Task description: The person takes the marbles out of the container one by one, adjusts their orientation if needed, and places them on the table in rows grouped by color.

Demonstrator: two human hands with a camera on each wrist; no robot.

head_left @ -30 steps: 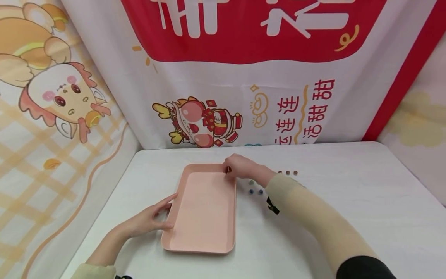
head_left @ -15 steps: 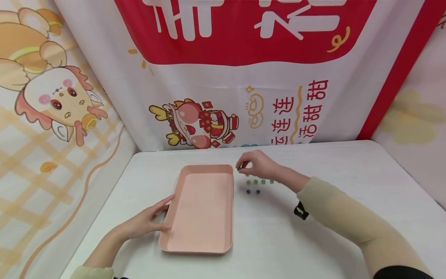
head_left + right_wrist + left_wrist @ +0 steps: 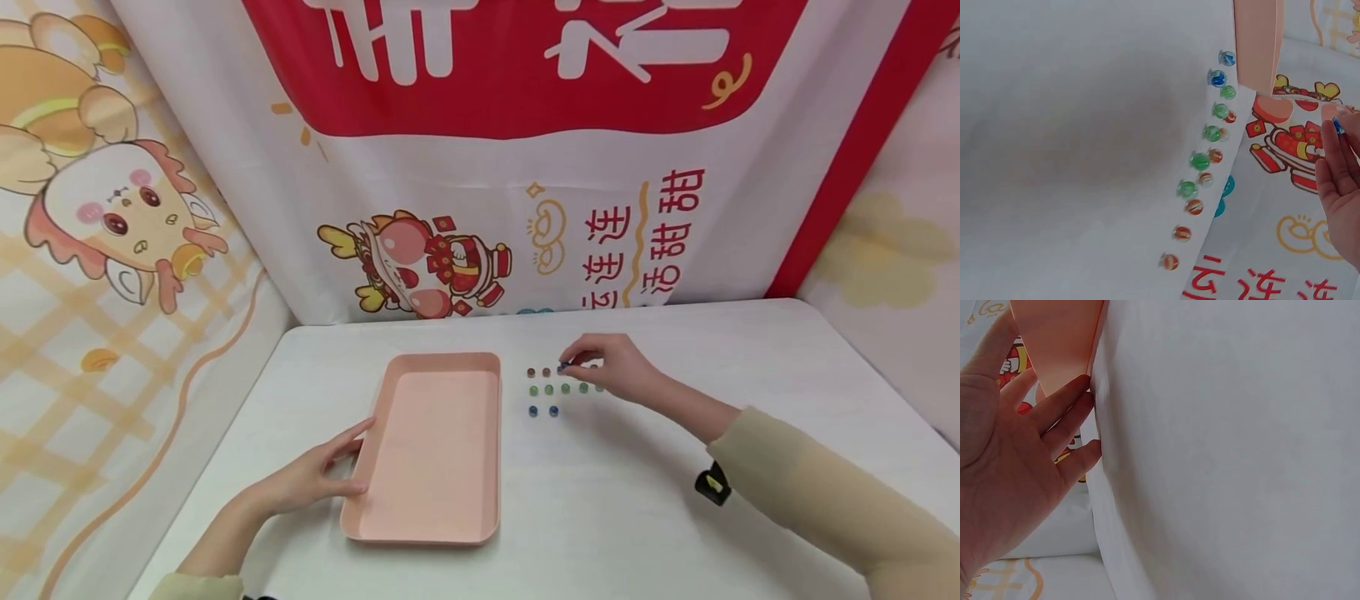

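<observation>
My right hand point(image 3: 611, 362) pinches a blue glass marble point(image 3: 1338, 127) between thumb and fingertips, above the back row of marbles. On the table below are three rows: orange-red marbles point(image 3: 1182, 233) at the back, green marbles point(image 3: 1199, 160) in the middle, and two blue marbles point(image 3: 1217, 78) in front. The hand hides part of the back row in the head view. A shallow pink tray point(image 3: 431, 458) lies left of the rows, with nothing visible inside. My left hand point(image 3: 315, 479) touches its left side, fingers extended and thumb on the rim, as the left wrist view also shows.
The white table point(image 3: 637, 517) extends right and in front of the marbles. A printed cloth point(image 3: 450, 183) hangs behind its back edge, and another patterned cloth point(image 3: 112, 333) stands along the left side.
My right hand has moved right from the tray's far right corner to above the back marble row, carrying the blue marble. The left hand stays at the tray; the head view has shifted slightly.
</observation>
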